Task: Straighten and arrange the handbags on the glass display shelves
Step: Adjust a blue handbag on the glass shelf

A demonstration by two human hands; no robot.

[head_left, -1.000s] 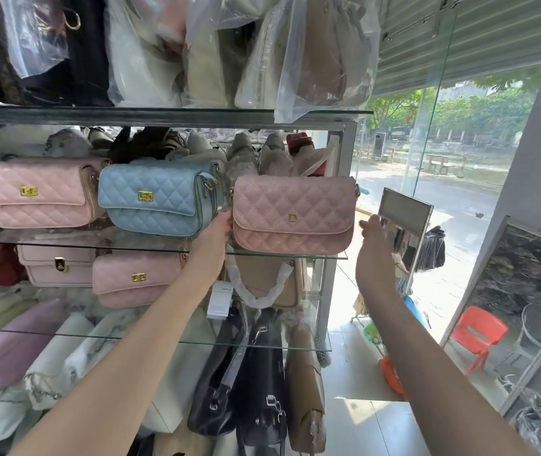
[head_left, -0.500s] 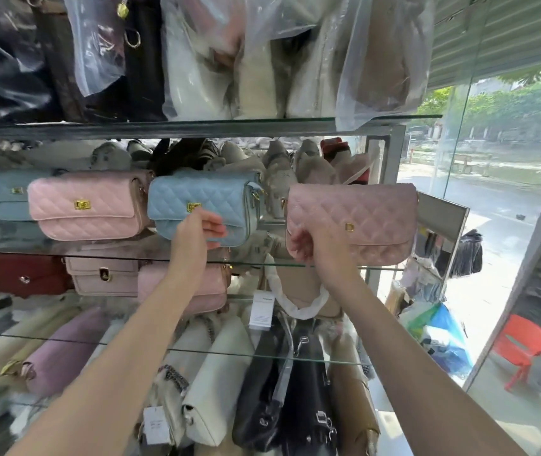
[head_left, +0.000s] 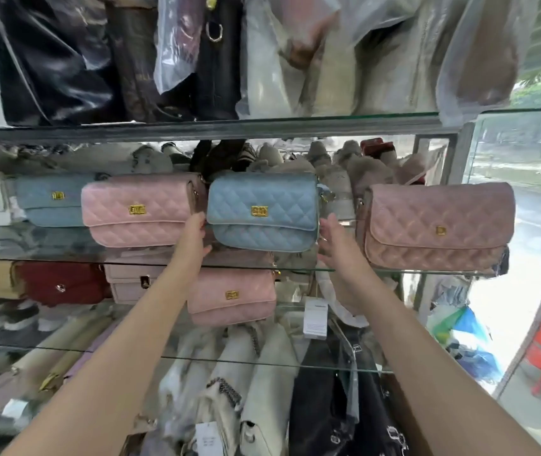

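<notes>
Fingers (head_left: 196,222) of L hand (head_left: 193,236) straight, laid vs left end of pale-blue quilted flap handbag (head_left: 262,212); nothing gripped. R hand (head_left: 333,248) spread & relaxed just beside bag's right end, its fingers (head_left: 330,225) loose. Contact w/ bag can't be told. Both hands bracket the bag; neither clasps it.

Step, as I read it: squaring this bag in its slot on middle glass shelf (head_left: 377,270). Approx mid-task, since neighbours already face out. Next move prob calls for light, even push from both ends to centre it in the gap, w/o bumping the bag at left or sliding it off the glass lip.

Look, big to small:
- Shelf runs full width, crowded front & back.
- Dusty-pink quilted flap bag (head_left: 437,228) at right end, well apart from blue one.
- Light-pink quilted flap bag (head_left: 141,209) at left, just beside blue.
- Blue bag upright, flap shut, front out, near shelf's front edge.
- Gold rectangular clasp (head_left: 259,211) centred on its flap.
</notes>
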